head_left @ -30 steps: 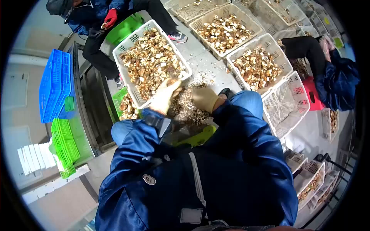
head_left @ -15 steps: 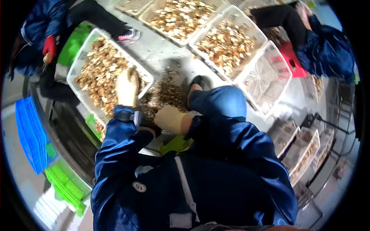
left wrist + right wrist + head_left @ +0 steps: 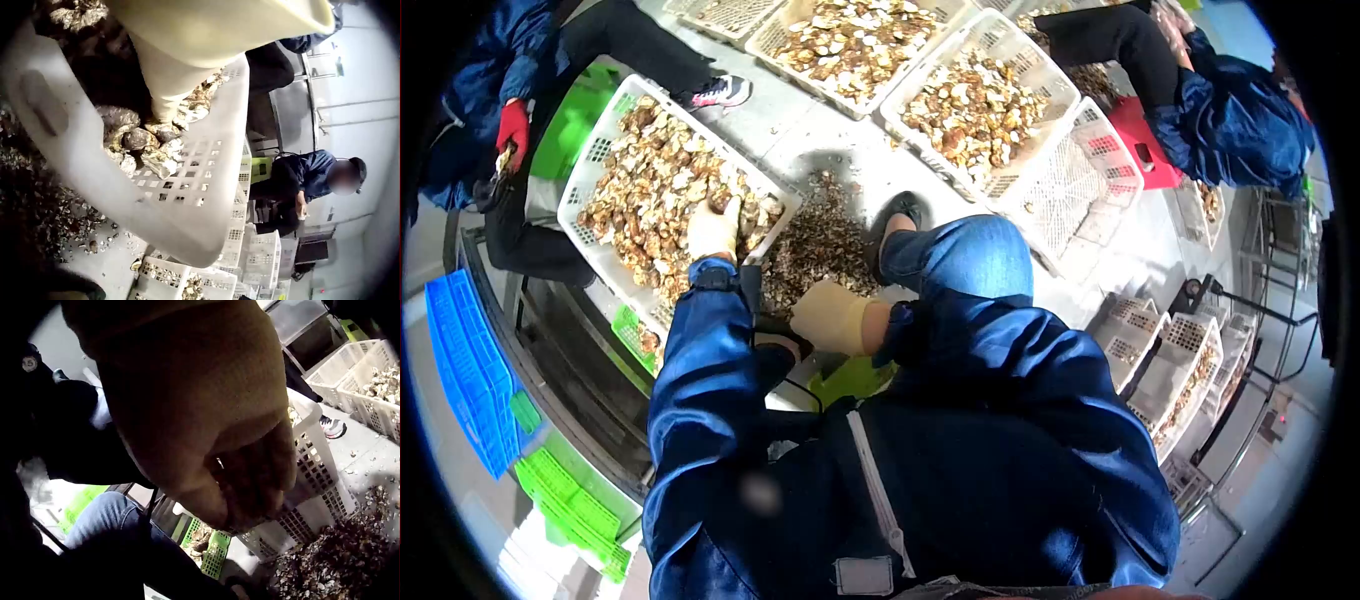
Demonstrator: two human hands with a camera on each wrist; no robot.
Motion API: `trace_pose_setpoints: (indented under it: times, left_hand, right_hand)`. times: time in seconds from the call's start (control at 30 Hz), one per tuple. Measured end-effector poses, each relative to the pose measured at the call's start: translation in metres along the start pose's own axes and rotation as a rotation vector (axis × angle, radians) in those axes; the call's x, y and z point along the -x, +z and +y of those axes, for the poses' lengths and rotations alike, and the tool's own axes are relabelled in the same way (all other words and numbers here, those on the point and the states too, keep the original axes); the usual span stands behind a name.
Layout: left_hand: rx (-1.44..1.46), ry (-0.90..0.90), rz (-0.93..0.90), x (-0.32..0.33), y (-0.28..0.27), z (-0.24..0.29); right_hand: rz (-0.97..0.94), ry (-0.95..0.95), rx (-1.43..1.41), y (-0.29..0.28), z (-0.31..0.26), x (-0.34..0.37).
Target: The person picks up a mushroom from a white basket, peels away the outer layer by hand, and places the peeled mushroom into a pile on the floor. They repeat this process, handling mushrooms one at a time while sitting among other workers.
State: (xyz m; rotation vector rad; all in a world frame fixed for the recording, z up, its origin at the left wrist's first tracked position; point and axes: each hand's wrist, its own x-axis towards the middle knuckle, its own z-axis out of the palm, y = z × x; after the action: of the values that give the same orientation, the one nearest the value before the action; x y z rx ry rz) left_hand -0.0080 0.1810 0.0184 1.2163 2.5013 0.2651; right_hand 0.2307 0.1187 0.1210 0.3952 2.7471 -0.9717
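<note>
My gloved left hand (image 3: 713, 230) reaches into a white crate (image 3: 181, 219) filled with lumpy brown-and-white pieces (image 3: 640, 170). Its thumb and fingers are spread over the pieces near the crate's near end. Seen from the left wrist, a straight gloved finger (image 3: 165, 109) touches several rough pieces (image 3: 153, 147) beside the perforated wall. In front of my body, low over the floor, is my gloved right hand (image 3: 832, 315). The right wrist view shows its fingers (image 3: 262, 481) curled toward the thumb; the palm is in shadow and nothing held shows there.
A heap of dark chips (image 3: 825, 235) lies on the floor beside the crate. More filled crates (image 3: 970, 120) stand ahead. One person with a red glove (image 3: 512, 130) sits at left, another person (image 3: 1230, 120) at right. Blue crates (image 3: 470, 370) stand far left.
My left hand has moved from above the crate's near edge down into the pieces; the brown piece it held is no longer seen there. The head view has shifted right.
</note>
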Motion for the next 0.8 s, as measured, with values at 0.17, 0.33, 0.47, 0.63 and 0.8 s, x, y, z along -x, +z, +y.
trace_pose_setpoints:
  times: [0.17,0.33,0.47,0.63,0.8]
  left_hand:
    - [0.162,-0.017,-0.234,-0.009,-0.009,-0.013]
    - [0.318,0.042,-0.139,0.015,-0.021,-0.038]
    - [0.725,-0.165,-0.207,0.044,-0.038,-0.056]
    - [1.928,-0.4,-0.347,0.062,-0.055,-0.063]
    - [2.269,-0.371,-0.577,0.092,-0.094,-0.038]
  right_hand:
    - [-0.027,0.0,0.0,-0.004,0.006,-0.003]
    - [0.184,-0.061,0.014,0.005,0.012,0.001]
    - [0.035,-0.036,0.061,-0.007,0.013,0.008]
    - [0.15,-0.046,0.053,-0.012,0.009,0.004]
    - [0.202,-0.003,0.022,-0.022,0.01,-0.005]
